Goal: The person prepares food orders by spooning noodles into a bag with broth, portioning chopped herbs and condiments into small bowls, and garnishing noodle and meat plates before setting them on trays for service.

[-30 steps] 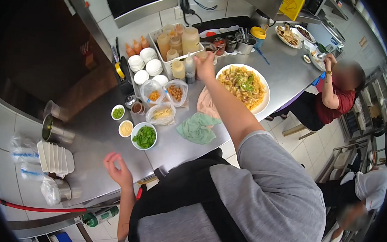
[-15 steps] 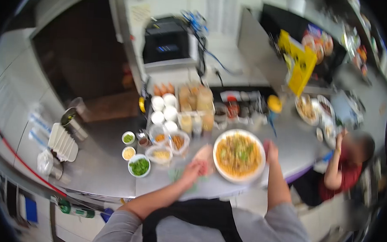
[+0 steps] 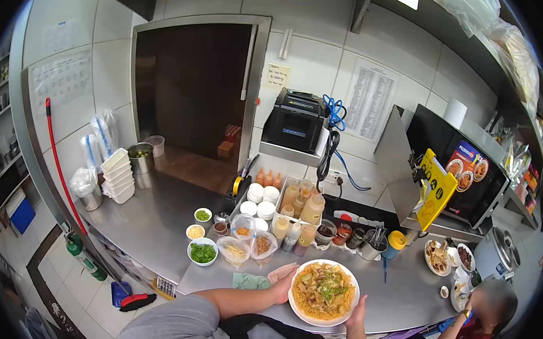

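Note:
A round white plate (image 3: 322, 323) of noodles (image 3: 310, 296) topped with chopped greens (image 3: 329, 288) is between my two hands, close to my body at the counter's front edge. My left hand (image 3: 282, 282) grips its left rim, some fingers spread out past it. At the right rim, my right hand (image 3: 356, 314) holds the plate with the thumb up along the edge. A crumpled green cloth (image 3: 251, 281) lies just left of my left hand.
Bowls of chopped greens (image 3: 203, 253), bags of toppings (image 3: 263, 246) and sauce bottles (image 3: 312, 208) stand behind on the steel counter (image 3: 156, 224). A black printer (image 3: 294, 122) hangs above. At the right, a person (image 3: 486, 319) sits near several food dishes (image 3: 438, 257).
My left hand has come onto the plate's left rim from beside it. The plate is now nearer my body, and my view has turned up toward the wall.

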Motion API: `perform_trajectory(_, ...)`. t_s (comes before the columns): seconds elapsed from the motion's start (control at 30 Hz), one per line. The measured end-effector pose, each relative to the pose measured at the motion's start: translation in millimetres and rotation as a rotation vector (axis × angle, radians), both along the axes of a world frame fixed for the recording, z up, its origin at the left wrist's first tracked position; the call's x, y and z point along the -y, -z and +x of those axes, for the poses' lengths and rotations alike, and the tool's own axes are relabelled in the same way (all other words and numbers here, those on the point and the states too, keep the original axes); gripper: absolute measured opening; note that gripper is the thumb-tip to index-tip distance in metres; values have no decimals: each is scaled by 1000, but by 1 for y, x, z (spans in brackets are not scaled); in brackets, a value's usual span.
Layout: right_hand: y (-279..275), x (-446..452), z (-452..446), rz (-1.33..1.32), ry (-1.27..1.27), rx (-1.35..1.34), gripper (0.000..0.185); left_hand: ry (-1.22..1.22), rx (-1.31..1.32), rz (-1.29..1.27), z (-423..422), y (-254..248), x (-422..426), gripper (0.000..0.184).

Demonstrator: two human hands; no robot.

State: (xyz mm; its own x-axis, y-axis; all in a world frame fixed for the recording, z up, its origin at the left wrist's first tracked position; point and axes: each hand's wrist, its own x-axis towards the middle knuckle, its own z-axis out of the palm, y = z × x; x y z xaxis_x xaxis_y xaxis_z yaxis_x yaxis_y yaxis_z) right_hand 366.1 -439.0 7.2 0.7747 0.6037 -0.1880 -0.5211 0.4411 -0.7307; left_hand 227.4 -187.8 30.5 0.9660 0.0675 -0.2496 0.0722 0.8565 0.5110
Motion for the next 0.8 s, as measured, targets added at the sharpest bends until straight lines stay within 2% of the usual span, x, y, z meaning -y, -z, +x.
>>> perform_trajectory(0.07, -31, -4, -18, 21, 8, -13, 74, 10, -1, 108, -21, -24, 1, 59)
perform_trajectory(0.2, -86, -26, -42, -48, 28, 1, 73, -36, 21, 170, -63, -66, -12, 61)
perform_trajectory(0.27, -114, -46, -63, -60, 30, 10, 72, 48, 52, 43, -89, -79, -27, 65)
perform_trajectory(0.43, -152, -121, -133, -108, 3, 50, 67, -191, 73, 200, -168, -108, -78, 68)
perform_trajectory(0.57, -139, -206, -190, -99, -71, 78, 66, -446, -58, 340, -256, -121, -136, 71)
perform_trajectory(0.63, -123, -252, -221, -47, -213, 18, 64, -519, -108, 371, -302, -118, -164, 73)
perform_trajectory(0.7, -128, -295, -262, -106, -251, -41, 59, -673, -140, 356, -346, -125, -187, 71)
perform_trajectory(0.73, -127, -316, -281, -109, -286, -76, 55, -663, -146, 369, -365, -119, -202, 71)
perform_trajectory(0.8, -92, -359, -308, -86, -329, -90, 54, -817, -203, 376, -404, -99, -230, 76)
